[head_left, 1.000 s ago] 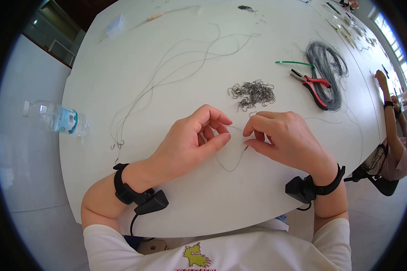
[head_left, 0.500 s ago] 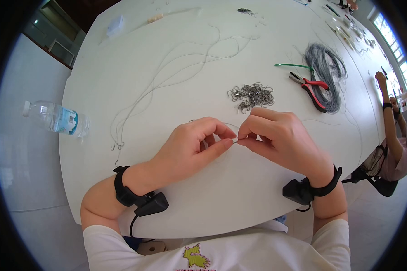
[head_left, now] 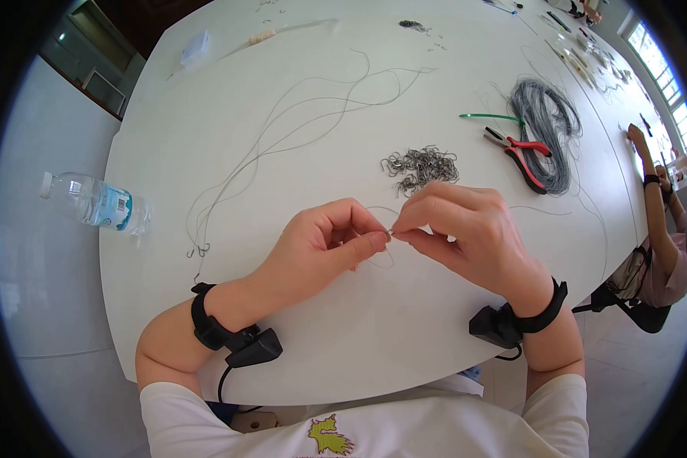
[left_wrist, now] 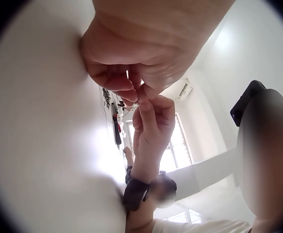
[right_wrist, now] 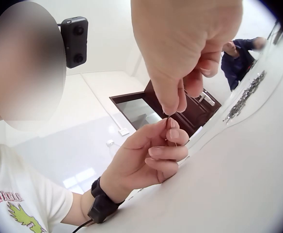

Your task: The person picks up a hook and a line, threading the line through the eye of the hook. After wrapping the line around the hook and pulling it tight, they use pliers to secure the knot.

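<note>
In the head view my left hand [head_left: 328, 243] and right hand [head_left: 466, 233] meet tip to tip above the table. Each pinches a thin fishing line [head_left: 382, 265] between thumb and forefinger, and a loop of it shows under and behind the fingers. A short dark piece [right_wrist: 168, 118] spans the fingertips in the right wrist view; I cannot tell whether it is a fish hook. The left wrist view has the left hand [left_wrist: 136, 53] close up against the right hand [left_wrist: 151, 126]. A heap of fish hooks [head_left: 421, 168] lies just beyond the right hand.
Red-handled pliers [head_left: 520, 159] lie against a coil of grey line [head_left: 546, 130] bound by a green tie [head_left: 487, 116]. Long lines with hooks [head_left: 198, 250] stretch across the left side, near a plastic bottle [head_left: 103, 201]. Another person's arm [head_left: 649, 160] rests at far right.
The hands were apart with the line hanging between them; the right hand has moved left until the fingertips meet. The left fingers have closed into a pinch.
</note>
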`<action>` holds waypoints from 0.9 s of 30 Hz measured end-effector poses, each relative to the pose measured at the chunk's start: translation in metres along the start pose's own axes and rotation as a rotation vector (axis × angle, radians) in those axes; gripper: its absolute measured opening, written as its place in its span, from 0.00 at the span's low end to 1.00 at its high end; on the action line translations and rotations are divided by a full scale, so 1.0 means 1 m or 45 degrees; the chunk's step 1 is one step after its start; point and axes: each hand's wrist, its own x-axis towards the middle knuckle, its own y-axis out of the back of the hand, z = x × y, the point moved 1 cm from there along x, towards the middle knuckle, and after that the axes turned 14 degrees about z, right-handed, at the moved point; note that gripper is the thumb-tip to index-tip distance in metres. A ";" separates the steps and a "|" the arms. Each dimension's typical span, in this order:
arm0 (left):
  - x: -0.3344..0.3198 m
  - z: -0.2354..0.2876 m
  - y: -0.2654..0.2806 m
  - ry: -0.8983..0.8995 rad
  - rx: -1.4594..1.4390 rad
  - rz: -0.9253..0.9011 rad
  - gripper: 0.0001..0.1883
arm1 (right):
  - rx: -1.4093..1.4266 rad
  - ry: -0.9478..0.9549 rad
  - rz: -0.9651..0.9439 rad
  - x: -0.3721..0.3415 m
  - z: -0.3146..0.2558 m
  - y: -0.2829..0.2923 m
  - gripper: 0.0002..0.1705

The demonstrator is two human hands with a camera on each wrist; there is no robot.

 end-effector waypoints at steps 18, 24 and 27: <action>-0.004 -0.004 -0.002 -0.035 -0.101 0.106 0.03 | 0.443 -0.700 -0.020 -0.008 0.000 -0.017 0.11; 0.000 -0.005 -0.001 -0.062 -0.086 0.127 0.04 | 0.101 -0.336 0.145 -0.003 -0.007 -0.011 0.07; 0.001 -0.007 0.000 -0.069 -0.073 0.117 0.03 | 0.095 -0.355 0.143 -0.004 -0.009 -0.012 0.05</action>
